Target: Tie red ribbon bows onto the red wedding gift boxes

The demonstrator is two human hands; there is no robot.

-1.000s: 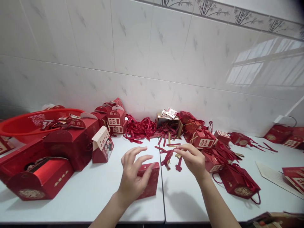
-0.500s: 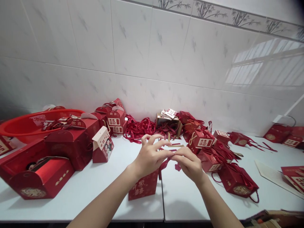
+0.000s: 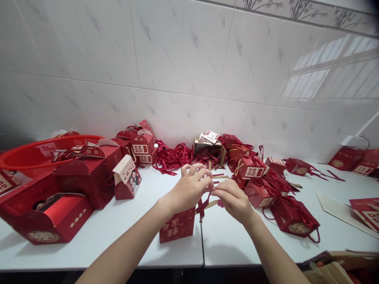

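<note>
My left hand (image 3: 189, 189) and my right hand (image 3: 235, 199) meet fingertip to fingertip above the white table (image 3: 231, 244). Both pinch a dark red ribbon (image 3: 202, 207), whose loose end hangs down between them. A small pink-red piece (image 3: 220, 203) shows just under my right fingers. Below my left hand stands a red box (image 3: 177, 225) with light lettering, its top partly hidden by the hand. Gold and red strips (image 3: 220, 176) lie on the table behind my fingers.
Large red boxes (image 3: 62, 221) and a red plastic basket (image 3: 26, 152) stand on the left. A ribbon heap (image 3: 174, 156) and an open carton (image 3: 219, 152) line the tiled wall. More red boxes (image 3: 293, 217) sit on the right, with a cardboard carton (image 3: 334, 272) at lower right.
My left fingers have curled in closer to my right fingertips. The ribbon's end now hangs lower and crossed, and a gold strip shows behind it. The view has shifted slightly.
</note>
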